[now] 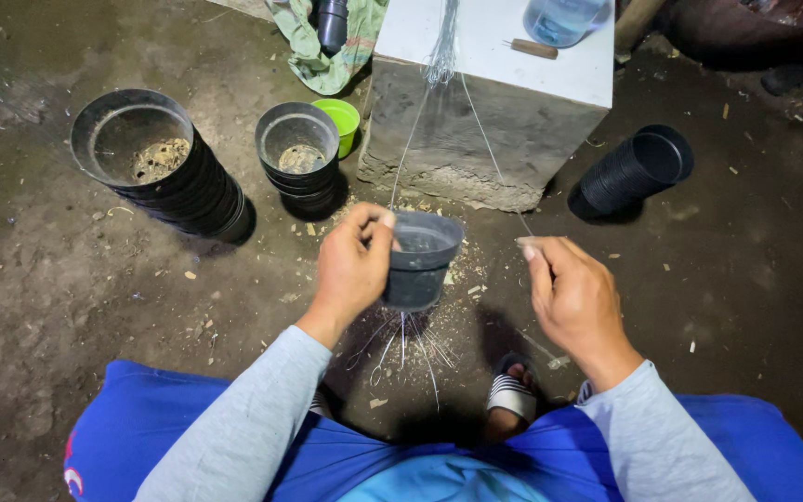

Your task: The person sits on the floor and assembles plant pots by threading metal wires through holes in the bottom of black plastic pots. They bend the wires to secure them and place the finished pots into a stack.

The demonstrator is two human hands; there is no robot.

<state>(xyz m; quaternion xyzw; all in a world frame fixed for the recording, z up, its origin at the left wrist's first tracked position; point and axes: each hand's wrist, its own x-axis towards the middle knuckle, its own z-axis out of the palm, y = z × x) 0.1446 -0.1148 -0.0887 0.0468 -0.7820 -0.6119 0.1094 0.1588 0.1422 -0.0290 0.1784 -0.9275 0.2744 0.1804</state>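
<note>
Blue shorts [141,437] and grey sleeves [243,428] are filling the near edge – person is sitting low over the dirt floor [39,279], one sandalled foot [511,395] showing between the knees.

Left hand [350,270] is gripping a small black plastic pot [420,260] by its rim, thumb over the lip, pot held clear of the floor and tilted slightly toward the right. Right hand [573,297] is pinching a thin wire [476,121] between thumb and forefinger, the rest of the fingers curled in. The wire is running up to a bundle of wires [440,56] lying on the concrete block [494,130] straight ahead; a second strand is coming down toward the pot rim.

Cut wire pieces [401,349] are lying fanned out on the floor right under the pot.

Doing it well, my read: keep the pot steady with the left hand, keep the wire taut and short in the right so the tip is controllable, and watch the thumb near the wire end.

Around it – a leaning stack of larger black pots [164,167] at left, a shorter stack [299,153] beside it with a green cup [341,121] touching, another stack lying on its side [634,167] at right. A clear bottle [559,19] and small wooden-handled tool [532,46] are sitting on the block.
</note>
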